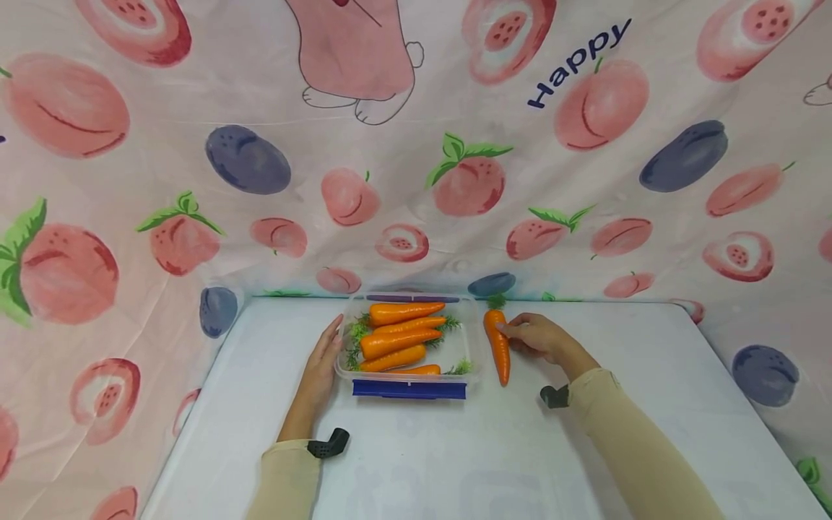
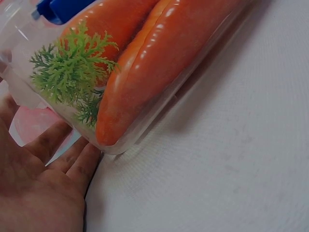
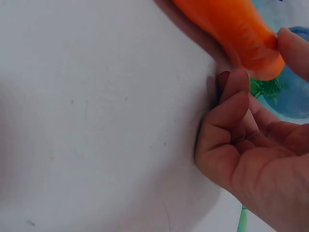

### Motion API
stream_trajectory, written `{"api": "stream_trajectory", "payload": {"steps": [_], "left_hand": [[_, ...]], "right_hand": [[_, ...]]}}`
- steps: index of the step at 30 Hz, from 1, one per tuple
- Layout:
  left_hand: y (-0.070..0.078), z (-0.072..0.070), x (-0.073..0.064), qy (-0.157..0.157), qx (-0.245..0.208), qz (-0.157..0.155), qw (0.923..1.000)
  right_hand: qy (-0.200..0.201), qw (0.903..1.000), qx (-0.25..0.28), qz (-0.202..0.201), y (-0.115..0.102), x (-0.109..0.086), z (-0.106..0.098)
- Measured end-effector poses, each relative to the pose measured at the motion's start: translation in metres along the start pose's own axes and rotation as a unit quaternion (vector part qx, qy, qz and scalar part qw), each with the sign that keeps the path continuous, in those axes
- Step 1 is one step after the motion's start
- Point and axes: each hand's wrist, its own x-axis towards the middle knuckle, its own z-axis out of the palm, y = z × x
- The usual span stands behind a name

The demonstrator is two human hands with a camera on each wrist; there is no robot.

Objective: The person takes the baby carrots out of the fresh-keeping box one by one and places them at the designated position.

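Observation:
A clear plastic box (image 1: 473, 347) with a blue latch flap (image 1: 409, 390) at its front holds several orange carrots (image 1: 399, 339) with green leafy tops (image 2: 72, 67). My left hand (image 1: 321, 365) rests along the box's left wall, fingers extended against it; the left wrist view shows the palm (image 2: 38, 193) and the fingers touching the box corner. To the right of the box, another carrot (image 1: 499, 354) lies on the table, its green top pointing away. My right hand (image 1: 539, 338) pinches that carrot near its thick end, thumb on it and the other fingers curled beside it.
The white table (image 1: 416, 455) ends against a hanging cloth (image 1: 403, 144) printed with fruit, just behind the box. A black wrist camera (image 1: 328, 443) sits on the left sleeve and another black camera (image 1: 555, 396) on the right.

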Motion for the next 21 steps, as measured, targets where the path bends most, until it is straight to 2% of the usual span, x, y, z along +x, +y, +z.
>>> {"api": "stream_trajectory", "payload": {"steps": [11,17,21], "left_hand": [[0.001,0.001,-0.001,-0.002,-0.008,-0.002,1.0],[0.004,0.001,-0.001,-0.005,-0.011,-0.006,0.9999],[0.004,0.0,-0.001,-0.003,-0.013,-0.009,0.9999]], "right_hand": [[-0.007,0.9993,0.038,-0.003,0.007,0.0,-0.006],[-0.008,0.9993,0.025,-0.028,0.011,-0.004,-0.012],[-0.012,0.9981,0.001,-0.06,0.01,-0.01,-0.017]]}}
